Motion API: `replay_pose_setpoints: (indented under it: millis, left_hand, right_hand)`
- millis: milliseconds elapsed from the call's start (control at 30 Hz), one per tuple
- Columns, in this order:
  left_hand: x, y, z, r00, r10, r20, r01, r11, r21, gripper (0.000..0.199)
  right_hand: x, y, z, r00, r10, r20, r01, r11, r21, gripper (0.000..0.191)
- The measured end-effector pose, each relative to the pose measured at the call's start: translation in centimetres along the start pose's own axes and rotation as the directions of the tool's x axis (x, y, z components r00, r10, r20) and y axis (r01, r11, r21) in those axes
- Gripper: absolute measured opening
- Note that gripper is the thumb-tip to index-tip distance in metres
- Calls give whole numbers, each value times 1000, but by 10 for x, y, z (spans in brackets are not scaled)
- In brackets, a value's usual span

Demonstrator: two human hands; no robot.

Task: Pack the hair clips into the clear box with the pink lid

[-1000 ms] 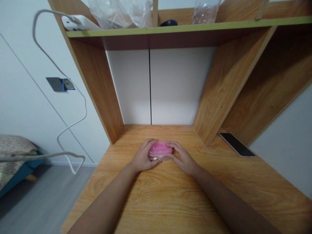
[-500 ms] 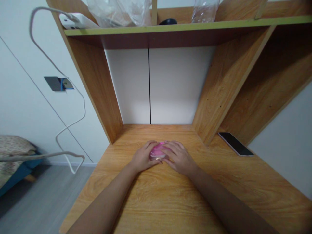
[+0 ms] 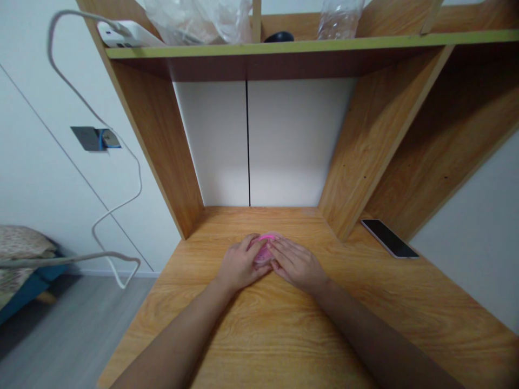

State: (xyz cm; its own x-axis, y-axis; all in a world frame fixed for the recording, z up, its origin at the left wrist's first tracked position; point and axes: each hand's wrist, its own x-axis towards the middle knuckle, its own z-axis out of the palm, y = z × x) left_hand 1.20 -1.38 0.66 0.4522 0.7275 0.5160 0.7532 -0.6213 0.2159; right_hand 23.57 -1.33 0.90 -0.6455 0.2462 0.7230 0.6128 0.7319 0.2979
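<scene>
**Left hand [image 3: 241, 265] and right hand [image 3: 298, 265] close together on a pink plastic case [image 3: 264, 249]**

Both hands sit near the middle of the frame, side by side, with the fingers of each wrapped over the case from either side and the fingertips almost meeting. The case lies between the palms, low and centred on the wooden desk [image 3: 409, 324]. Fingers cover most of it. Only a bright pink rim shows at the top, with a paler, translucent patch below. Whether it rests on the wood or sits just above it cannot be told.

Room around the hands is wide. The white back panel [image 3: 287, 140] stands well beyond the fingertips, and the wooden side panels [image 3: 156, 151] and [image 3: 375, 146] rise well apart to the left and right. A black smartphone [image 3: 389, 239] lies to the right, near the desk's right side panel. The desk's left edge runs down the lower left of the frame, and a grey floor [image 3: 68, 335] shows beyond it. A white cable [image 3: 140, 183] hangs at the left.
</scene>
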Motion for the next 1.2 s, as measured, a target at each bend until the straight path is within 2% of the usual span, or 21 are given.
replay_pose_setpoints:
  millis: [133, 333, 800, 900, 1033, 1133, 1200]
  left_hand:
    - [-1, 9, 1, 999, -39, 5, 38, 997, 66, 60]
    - [-2, 11, 4, 997, -79, 3, 79, 994, 69, 55]
    - [-2, 9, 0, 996, -86, 35, 86, 996, -1, 60]
    - [-1, 4, 1, 996, -85, 30, 87, 994, -71, 61]
    - [2, -8, 8, 999, -45, -12, 39, 952, -303, 70]
    - [3, -16, 16, 995, -87, -44, 57, 887, -458, 88]
    - [3, -19, 20, 991, -128, -28, 93, 839, -535, 104]
  right_hand:
    - [1, -6, 2, 999, 19, 32, -17, 999, -52, 51]
    - [0, -14, 8, 994, 86, 70, -78, 991, -107, 52]
    - [2, -8, 0, 998, 24, 57, -22, 999, -32, 48]
    - [1, -4, -1, 997, 32, 70, -34, 999, 19, 50]
    - [1, 4, -3, 994, 82, 68, -89, 990, 111, 47]
    - [-1, 8, -4, 995, 94, 15, -95, 979, 179, 39]
    - [-2, 11, -4, 994, 110, -19, -104, 972, 211, 35]
